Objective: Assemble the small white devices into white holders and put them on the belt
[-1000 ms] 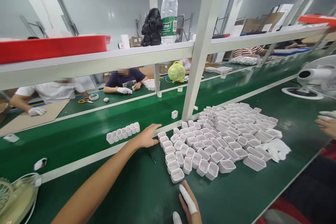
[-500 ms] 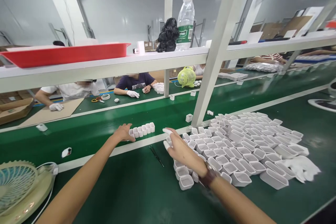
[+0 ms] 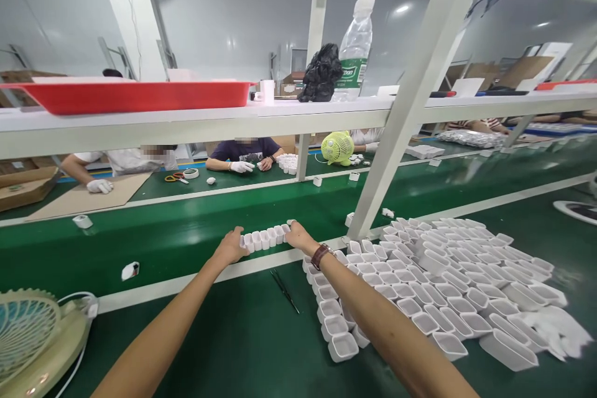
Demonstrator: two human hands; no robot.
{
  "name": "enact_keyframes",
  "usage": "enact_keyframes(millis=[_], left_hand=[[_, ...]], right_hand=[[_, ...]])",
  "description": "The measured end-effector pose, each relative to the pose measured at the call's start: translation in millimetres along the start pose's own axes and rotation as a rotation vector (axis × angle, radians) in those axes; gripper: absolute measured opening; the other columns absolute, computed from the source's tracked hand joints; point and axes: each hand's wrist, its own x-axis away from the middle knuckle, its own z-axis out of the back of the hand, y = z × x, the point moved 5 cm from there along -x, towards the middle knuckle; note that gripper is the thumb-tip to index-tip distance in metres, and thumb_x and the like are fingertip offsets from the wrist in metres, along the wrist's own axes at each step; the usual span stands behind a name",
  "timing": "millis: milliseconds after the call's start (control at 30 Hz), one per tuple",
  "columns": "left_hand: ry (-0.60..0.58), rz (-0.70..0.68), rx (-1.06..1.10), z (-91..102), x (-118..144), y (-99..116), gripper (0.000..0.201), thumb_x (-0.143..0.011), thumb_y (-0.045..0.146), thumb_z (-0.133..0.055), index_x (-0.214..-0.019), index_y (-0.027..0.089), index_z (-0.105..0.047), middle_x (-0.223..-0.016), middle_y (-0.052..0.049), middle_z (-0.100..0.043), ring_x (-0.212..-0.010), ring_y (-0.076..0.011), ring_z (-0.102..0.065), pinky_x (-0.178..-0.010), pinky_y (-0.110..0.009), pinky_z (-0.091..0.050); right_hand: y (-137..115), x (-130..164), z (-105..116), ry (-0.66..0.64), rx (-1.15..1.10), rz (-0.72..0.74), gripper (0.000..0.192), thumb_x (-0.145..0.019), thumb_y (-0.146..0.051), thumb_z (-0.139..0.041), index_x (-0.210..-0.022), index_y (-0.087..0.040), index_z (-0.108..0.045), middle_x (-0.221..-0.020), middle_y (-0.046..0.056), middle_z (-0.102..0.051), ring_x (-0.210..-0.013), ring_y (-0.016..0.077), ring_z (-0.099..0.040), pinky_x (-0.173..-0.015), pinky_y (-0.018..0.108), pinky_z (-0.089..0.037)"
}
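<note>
A short row of white plastic cases (image 3: 267,237) stands on the green conveyor belt (image 3: 177,233). My left hand (image 3: 232,247) presses against the row's left end and my right hand (image 3: 299,236), with a watch on the wrist, presses against its right end. The row is squeezed between both hands. A large pile of the same white cases (image 3: 420,280) lies on the near table to the right of my right arm.
Black tweezers (image 3: 285,282) lie on the table near my arms. A small fan (image 3: 32,336) sits at the lower left. A shelf above carries a red tray (image 3: 130,94), a black bag (image 3: 321,73) and a water bottle (image 3: 354,50). People work across the belt.
My left hand moved from the pile to the row's left end. My right hand came up from the near edge, crossed the pile and reached the row's right end.
</note>
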Motion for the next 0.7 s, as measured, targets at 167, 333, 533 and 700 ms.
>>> enact_keyframes(millis=[167, 333, 533, 700], left_hand=[[0.100, -0.082, 0.069, 20.8, 13.8, 9.2, 0.064, -0.082, 0.026, -0.073, -0.140, 0.017, -0.047, -0.136, -0.018, -0.065, -0.127, -0.0335, -0.062, -0.100, -0.038, -0.050], [0.259, -0.302, 0.158, 59.7, 62.1, 37.1, 0.059, -0.086, 0.040, -0.070, -0.139, 0.023, -0.049, -0.137, -0.010, -0.065, -0.123, -0.0326, -0.063, -0.099, -0.039, -0.053], [0.232, -0.535, 0.239, 50.4, 159.5, 90.6, 0.050, -0.089, 0.047, -0.061, -0.136, 0.031, -0.053, -0.118, -0.005, -0.069, -0.098, -0.0287, -0.071, -0.081, -0.036, -0.058], [0.008, -0.673, 0.270, -19.3, 218.6, 116.9, 0.041, -0.094, 0.038, -0.055, -0.135, 0.032, -0.055, -0.117, -0.008, -0.070, -0.103, -0.0287, -0.072, -0.083, -0.037, -0.059]], right_hand=[[-25.5, 21.6, 30.9, 0.077, 0.002, 0.111, 0.017, -0.093, -0.013, -0.065, -0.110, -0.011, -0.067, -0.107, 0.009, -0.071, -0.099, 0.0235, -0.069, -0.094, 0.043, -0.057], [-39.9, 104.8, 91.0, 0.201, -0.021, 0.201, 0.068, -0.078, 0.002, -0.049, -0.144, -0.017, -0.050, -0.131, 0.009, -0.066, -0.125, 0.0233, -0.062, -0.112, 0.040, -0.046], [-25.5, 259.9, 128.9, 0.448, -0.041, 0.189, 0.066, -0.088, -0.013, -0.048, -0.152, -0.029, -0.046, -0.146, 0.005, -0.059, -0.136, 0.0261, -0.056, -0.119, 0.049, -0.043], [43.8, 349.4, 103.2, 0.478, -0.081, -0.080, 0.069, -0.083, -0.017, -0.052, -0.152, -0.026, -0.047, -0.148, 0.008, -0.059, -0.143, 0.0286, -0.049, -0.124, 0.054, -0.034]])
